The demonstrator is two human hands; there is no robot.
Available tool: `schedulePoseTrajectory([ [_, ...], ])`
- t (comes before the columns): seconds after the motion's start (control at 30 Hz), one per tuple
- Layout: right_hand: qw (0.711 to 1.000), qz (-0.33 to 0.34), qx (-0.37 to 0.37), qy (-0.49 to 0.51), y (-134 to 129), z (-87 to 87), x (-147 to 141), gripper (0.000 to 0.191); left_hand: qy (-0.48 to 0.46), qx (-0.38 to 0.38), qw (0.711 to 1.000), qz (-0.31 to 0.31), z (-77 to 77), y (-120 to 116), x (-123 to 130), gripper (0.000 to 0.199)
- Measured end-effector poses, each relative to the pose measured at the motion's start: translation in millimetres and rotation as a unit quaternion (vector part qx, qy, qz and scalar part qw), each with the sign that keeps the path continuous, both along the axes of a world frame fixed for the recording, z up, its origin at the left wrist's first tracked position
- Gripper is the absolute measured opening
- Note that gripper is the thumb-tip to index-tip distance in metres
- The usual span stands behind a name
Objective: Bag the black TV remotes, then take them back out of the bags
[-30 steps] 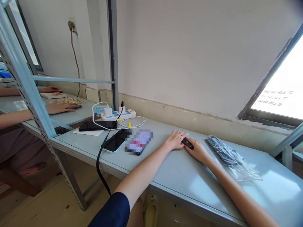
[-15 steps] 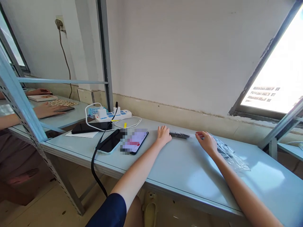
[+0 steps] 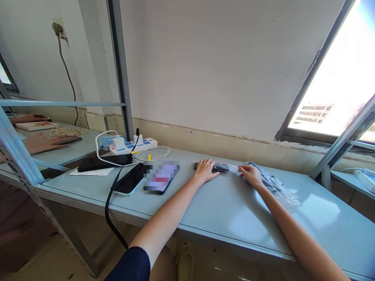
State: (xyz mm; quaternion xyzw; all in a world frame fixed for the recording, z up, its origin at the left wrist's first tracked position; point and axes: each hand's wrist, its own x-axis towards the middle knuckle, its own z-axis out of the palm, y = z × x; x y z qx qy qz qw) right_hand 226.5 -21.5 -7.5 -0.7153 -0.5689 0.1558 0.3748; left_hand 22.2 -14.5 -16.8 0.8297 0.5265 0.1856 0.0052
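Mostly black, narrow packet — slim, clear-ended

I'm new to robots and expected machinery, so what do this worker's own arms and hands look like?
They are human, not mechanical. A dark navy fabric sleeve covers the upper left arm; no sleeve shows on the right arm. Left hand and right hand are ungloved, with no watch visible.

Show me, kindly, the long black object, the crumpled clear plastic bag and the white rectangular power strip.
Long black object [image 3: 222, 168]: head view, on its visible right part.
Crumpled clear plastic bag [image 3: 275, 185]: head view, on its middle.
White rectangular power strip [image 3: 128, 147]: head view, on its top face.
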Motion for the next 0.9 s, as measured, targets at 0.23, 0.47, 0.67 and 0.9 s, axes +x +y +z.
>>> schedulePoseTrajectory([
  [0.23,0.989,0.029,-0.042,0.139,-0.6,-0.1,-0.1,0.035,0.001,0.004,1.0,0.006,-1.0,0.5,-1.4,0.042],
  [0.47,0.978,0.027,-0.053,0.199,0.1,1.6,3.4,0.03,-0.002,0.01,1.0,0.018,-4.2,2.9,-0.4,0.039],
  [0.67,0.974,0.044,-0.078,0.208,-5.8,6.5,0.5,0.024,0.006,0.018,1.0,0.0,-3.0,2.5,1.0,0.036],
  [0.9,0.967,0.101,-0.104,0.208,-21.0,18.2,-19.2,0.021,-0.009,0.015,0.999,-0.035,-0.4,-0.1,2.0,0.038],
])
